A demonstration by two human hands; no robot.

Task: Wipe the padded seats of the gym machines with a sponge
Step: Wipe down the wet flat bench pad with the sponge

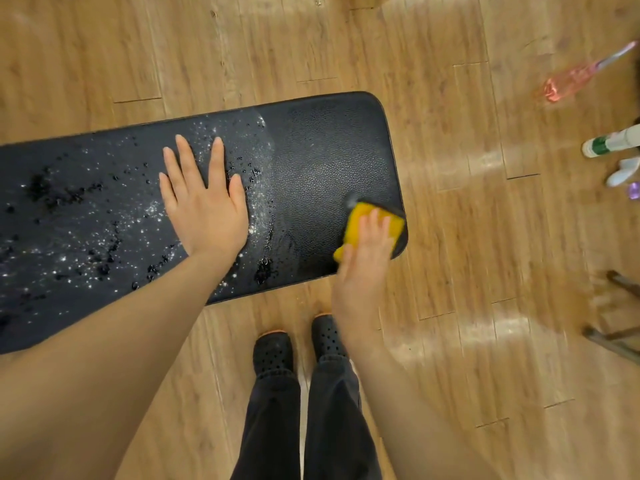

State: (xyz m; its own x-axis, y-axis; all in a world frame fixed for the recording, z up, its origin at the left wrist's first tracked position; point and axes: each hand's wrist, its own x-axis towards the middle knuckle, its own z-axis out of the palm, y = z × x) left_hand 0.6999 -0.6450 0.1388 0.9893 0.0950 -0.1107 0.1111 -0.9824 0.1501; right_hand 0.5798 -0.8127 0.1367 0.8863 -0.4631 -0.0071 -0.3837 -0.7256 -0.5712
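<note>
The sponge, yellow with a dark scrubbing face, sits on the near right corner of the black padded seat, almost at the rounded edge, and the right hand presses it down from the near side; its fingers lie over the top of the sponge and look bent round it, though motion blur hides exactly how that grip closes. The seat runs long from left to right, and the relation that matters lies along that axis: the stretch around the sponge looks wiped and evenly damp, while everything to the left of a foamy line near the middle carries white suds and dark droplets. So the unwiped part lies to the left of the sponge, along the surface's length, and my judgement is that the coming strokes must travel that way. The left hand is nearer to that soapy part, but it only rests flat with fingers straight and spread, palm on the seat just left of the foam, holding nothing. Beyond the seat are the wood floor and some spray bottles at the far right.
</note>
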